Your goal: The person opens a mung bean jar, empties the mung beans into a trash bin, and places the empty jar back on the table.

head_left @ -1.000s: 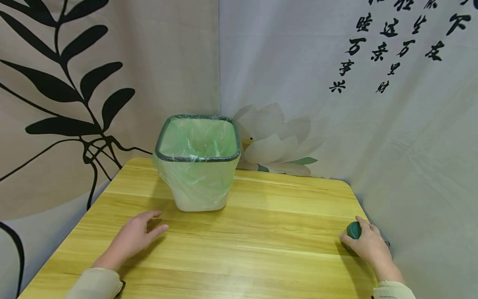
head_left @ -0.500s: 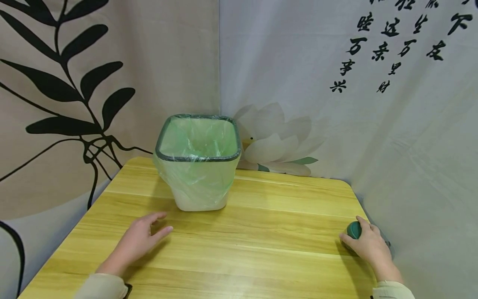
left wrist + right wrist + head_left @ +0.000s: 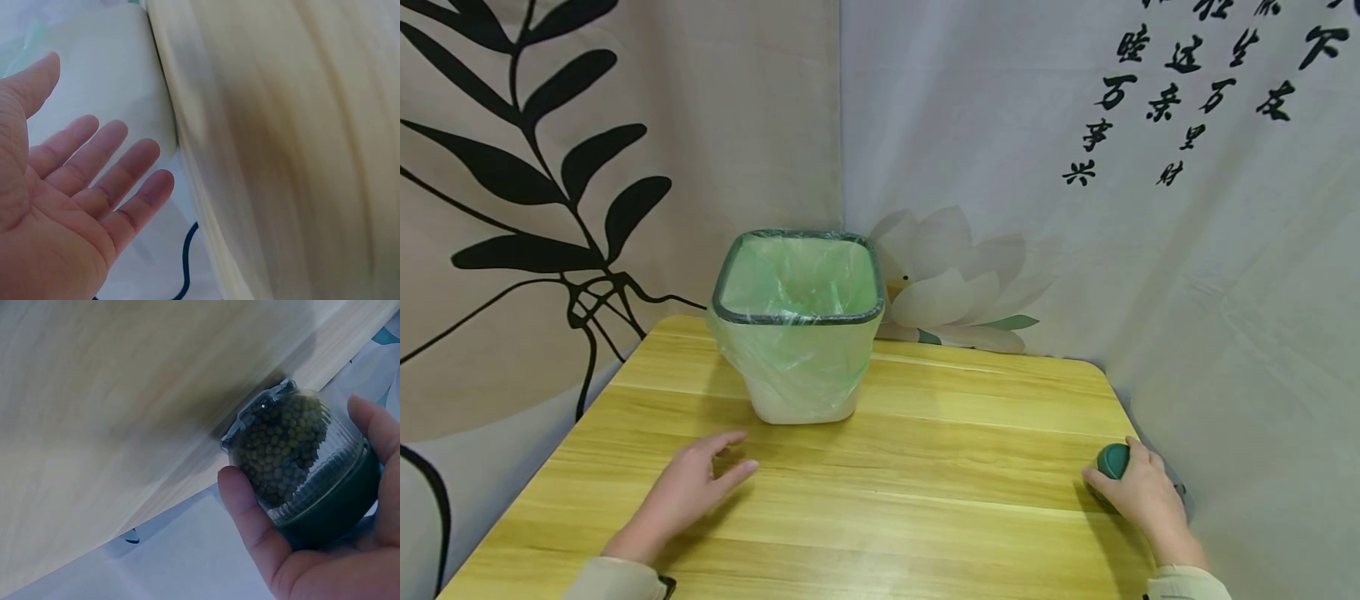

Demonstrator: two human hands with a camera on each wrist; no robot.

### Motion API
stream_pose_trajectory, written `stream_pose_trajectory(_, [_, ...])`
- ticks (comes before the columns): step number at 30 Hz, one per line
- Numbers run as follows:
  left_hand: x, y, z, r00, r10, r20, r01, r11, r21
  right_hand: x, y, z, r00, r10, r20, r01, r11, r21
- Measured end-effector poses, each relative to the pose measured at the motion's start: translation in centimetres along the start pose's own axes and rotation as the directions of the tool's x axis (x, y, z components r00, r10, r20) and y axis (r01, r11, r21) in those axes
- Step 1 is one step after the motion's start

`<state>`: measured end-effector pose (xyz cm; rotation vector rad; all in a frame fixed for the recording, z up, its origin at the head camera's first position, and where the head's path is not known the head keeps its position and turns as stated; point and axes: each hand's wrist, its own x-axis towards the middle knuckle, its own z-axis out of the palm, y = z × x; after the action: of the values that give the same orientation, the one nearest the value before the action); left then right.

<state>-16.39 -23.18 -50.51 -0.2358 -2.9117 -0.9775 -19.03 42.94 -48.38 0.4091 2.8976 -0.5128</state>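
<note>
My right hand (image 3: 1144, 498) grips a small ribbed clear jar (image 3: 284, 447) with a dark green lid (image 3: 1112, 461), near the table's right edge. Small round green beans (image 3: 278, 440) show through its wall in the right wrist view; thumb and fingers lie along its sides. My left hand (image 3: 683, 485) hovers over the table's left part with nothing in it, its fingers relaxed and thumb apart. Just beyond it stands a pale waste bin (image 3: 801, 367) with a dark rim, lined with a thin green plastic bag (image 3: 790, 283). The left wrist view shows the palm and spread fingers.
The yellow wood-grain table (image 3: 925, 467) has rounded far corners. Printed cloth curtains (image 3: 1000, 125) hang behind it and along the right side, bearing plant, lotus and black character patterns.
My left hand has drifted a little to the right and towards me. The right hand stays at the jar, its fingers shifting only slightly. The bin has not moved.
</note>
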Motion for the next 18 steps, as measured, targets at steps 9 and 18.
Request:
stream_pose_trajectory(9, [-0.2,0.7,0.4,1.0,-0.017,0.003,0.017,1.0,-0.003,0.0,0.0,0.1,1.0,0.006,-0.001,-0.006,1.0,0.009])
stream_pose_trajectory(18, [-0.3,1.3,0.6,1.0,-0.019,0.02,0.019,1.0,-0.01,-0.3,-0.4,0.0,1.0,-0.028,-0.009,0.028,0.999,0.02])
